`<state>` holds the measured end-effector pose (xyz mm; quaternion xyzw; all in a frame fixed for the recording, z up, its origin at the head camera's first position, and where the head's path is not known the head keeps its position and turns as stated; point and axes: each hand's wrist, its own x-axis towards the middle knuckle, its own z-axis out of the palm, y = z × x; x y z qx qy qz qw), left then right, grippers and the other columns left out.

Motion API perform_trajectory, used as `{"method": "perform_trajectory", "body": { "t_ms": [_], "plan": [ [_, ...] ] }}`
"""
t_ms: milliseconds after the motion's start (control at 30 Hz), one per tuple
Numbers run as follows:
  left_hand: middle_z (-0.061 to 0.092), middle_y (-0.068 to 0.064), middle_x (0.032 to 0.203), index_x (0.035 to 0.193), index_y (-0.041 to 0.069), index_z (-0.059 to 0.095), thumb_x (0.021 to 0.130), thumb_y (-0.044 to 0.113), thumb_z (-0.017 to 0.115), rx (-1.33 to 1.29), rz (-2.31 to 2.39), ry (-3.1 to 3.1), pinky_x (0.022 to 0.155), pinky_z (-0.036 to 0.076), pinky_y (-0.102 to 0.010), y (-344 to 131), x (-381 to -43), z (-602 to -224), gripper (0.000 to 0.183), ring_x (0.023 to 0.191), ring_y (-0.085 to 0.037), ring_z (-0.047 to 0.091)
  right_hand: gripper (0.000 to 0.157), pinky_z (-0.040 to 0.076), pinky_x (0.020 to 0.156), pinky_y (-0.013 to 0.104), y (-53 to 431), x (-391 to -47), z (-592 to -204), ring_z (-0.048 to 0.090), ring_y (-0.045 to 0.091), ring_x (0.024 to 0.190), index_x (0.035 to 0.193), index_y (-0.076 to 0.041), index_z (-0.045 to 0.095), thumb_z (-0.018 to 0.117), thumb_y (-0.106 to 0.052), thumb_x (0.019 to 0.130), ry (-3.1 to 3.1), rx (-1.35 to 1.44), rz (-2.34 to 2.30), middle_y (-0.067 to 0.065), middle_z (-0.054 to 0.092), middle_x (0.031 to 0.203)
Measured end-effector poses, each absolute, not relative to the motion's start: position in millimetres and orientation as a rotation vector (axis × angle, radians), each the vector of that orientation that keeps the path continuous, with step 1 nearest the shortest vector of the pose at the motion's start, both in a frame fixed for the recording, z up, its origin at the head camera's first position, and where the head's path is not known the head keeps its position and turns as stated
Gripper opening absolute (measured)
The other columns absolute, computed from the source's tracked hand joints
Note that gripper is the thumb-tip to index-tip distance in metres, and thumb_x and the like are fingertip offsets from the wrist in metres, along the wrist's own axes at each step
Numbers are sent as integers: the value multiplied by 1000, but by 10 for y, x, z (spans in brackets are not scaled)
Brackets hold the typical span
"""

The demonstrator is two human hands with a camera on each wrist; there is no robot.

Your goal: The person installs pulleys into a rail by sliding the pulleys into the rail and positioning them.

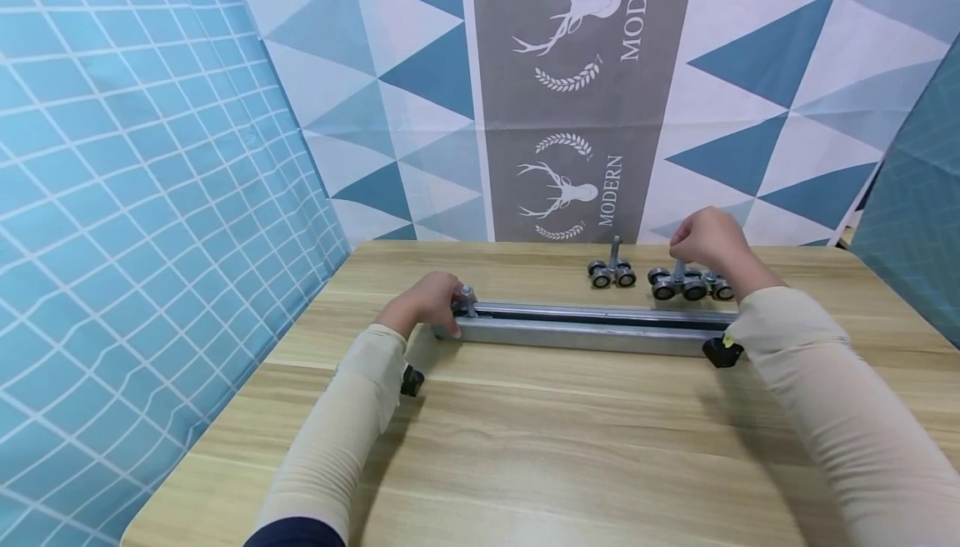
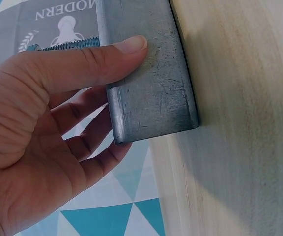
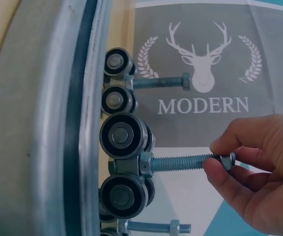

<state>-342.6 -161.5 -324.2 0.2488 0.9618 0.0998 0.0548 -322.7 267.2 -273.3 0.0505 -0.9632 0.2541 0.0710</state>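
One bolt (image 1: 468, 297) stands upright at the left end of the metal rail (image 1: 585, 337). The rail lies across the bench (image 1: 555, 447) with its slot facing up. Judged from this position, the bolt belongs to a unit seated in the slot; its lower part is hidden, so full seating cannot be confirmed.

Outside the rail, on its far side, are three units: the held trolley (image 3: 126, 166), the left trolley (image 1: 612, 270) and the right trolley (image 1: 722, 288).

Hand positions: the hands are well apart. The left hand (image 1: 431, 301) grips the left end of the rail, with the thumb on the near wall and the fingers at the far side, beside the bolt. Whether these fingers also touch the bolt cannot be told. The right hand (image 1: 708, 238) pinches the outer end of the threaded shank (image 3: 178, 163) on the held trolley.

Progress, estimated: one unit of four is placed; a second is gripped but not yet inserted. Neither hand holds the left or right trolley. If all units belong in the rail, three insertions are outstanding. The right sleeve (image 1: 847, 397) covers the rail's right end, which cannot be checked.
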Motion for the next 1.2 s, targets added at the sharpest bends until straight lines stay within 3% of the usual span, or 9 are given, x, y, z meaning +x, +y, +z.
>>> {"method": "perform_trajectory", "body": {
  "t_ms": [500, 900, 1200],
  "plan": [
    [66, 0, 85, 95, 7, 74, 59, 11, 93, 791, 296, 2916, 71, 47, -32, -1617, -3408, -3228, 40, 74, -16, 52, 14, 46, 63, 49, 2913, -3013, -2566, 56, 27, 65, 78, 3, 72, 65, -9, 82, -2869, 140, 647, 10, 67, 70],
    [65, -1, 86, 93, 6, 72, 60, 11, 92, 768, 280, 2924, 73, 49, -33, -1598, -3437, -3219, 39, 76, -17, 53, 17, 44, 55, 42, 3195, -2842, -2509, 56, 27, 63, 83, 5, 72, 65, -10, 83, -2862, 97, 603, 8, 65, 67],
    [68, -1, 91, 100, 8, 74, 59, 10, 92, 765, 303, 2917, 78, 50, -34, -1584, -3438, -3227, 45, 80, -16, 56, 19, 41, 53, 39, 3445, -2683, -2509, 54, 28, 64, 87, 7, 71, 65, -11, 84, -2873, 46, 565, 8, 64, 68]
  ]
}}
